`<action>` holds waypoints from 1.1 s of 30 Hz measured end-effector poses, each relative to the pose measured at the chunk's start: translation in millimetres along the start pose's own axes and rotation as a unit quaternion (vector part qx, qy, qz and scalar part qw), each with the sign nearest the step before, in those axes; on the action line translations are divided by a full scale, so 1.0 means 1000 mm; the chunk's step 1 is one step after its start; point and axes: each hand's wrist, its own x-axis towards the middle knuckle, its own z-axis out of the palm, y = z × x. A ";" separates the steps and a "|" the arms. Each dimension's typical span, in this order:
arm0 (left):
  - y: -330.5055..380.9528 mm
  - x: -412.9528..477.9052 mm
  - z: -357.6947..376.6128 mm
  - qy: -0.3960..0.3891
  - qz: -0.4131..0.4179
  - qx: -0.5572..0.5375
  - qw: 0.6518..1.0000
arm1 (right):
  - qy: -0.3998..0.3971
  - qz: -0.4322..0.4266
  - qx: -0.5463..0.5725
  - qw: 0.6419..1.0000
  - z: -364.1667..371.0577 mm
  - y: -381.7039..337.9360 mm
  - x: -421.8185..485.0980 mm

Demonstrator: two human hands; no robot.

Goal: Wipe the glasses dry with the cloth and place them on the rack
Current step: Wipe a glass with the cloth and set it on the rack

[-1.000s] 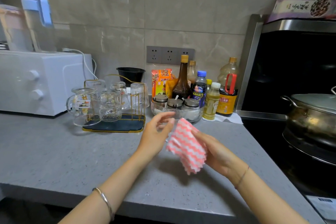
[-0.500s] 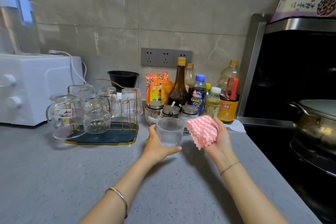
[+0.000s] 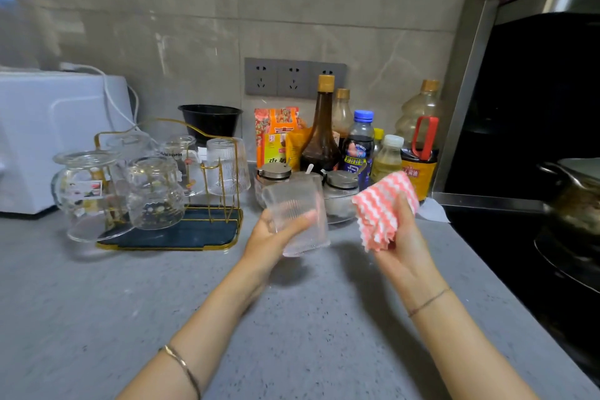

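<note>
My left hand [image 3: 269, 237] grips a ribbed clear glass [image 3: 297, 216], held tilted above the grey counter at the centre. My right hand [image 3: 401, 237] holds a folded pink-and-white striped cloth [image 3: 381, 209] just right of the glass, a small gap between them. The gold wire rack [image 3: 207, 224] with a dark blue tray stands to the left. On it hang several upturned glasses, among them a ribbed glass [image 3: 227, 166] and two glass mugs [image 3: 152, 191].
Sauce bottles [image 3: 321, 136], seasoning jars [image 3: 341, 185] and a black bowl [image 3: 211, 118] crowd the back wall. A white appliance [image 3: 48, 130] stands far left. The stove with a metal pot [image 3: 574, 198] lies to the right. Bare grey counter [image 3: 292, 318] stretches in front.
My left hand picked the ribbed glass up from the counter and tilted it. My right hand with the cloth moved up beside it. The view shifted closer to the counter.
</note>
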 end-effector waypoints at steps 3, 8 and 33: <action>0.012 -0.012 0.002 -0.043 -0.039 -0.100 0.993 | -0.003 -0.055 -0.041 0.998 0.007 0.006 -0.004; 0.012 -0.023 0.013 -0.116 -0.076 -0.067 0.988 | -0.149 -0.272 -0.267 0.912 0.036 0.021 -0.041; 0.005 -0.019 0.005 -0.071 0.022 0.011 0.997 | -0.216 -0.427 -0.562 0.674 0.027 0.044 -0.044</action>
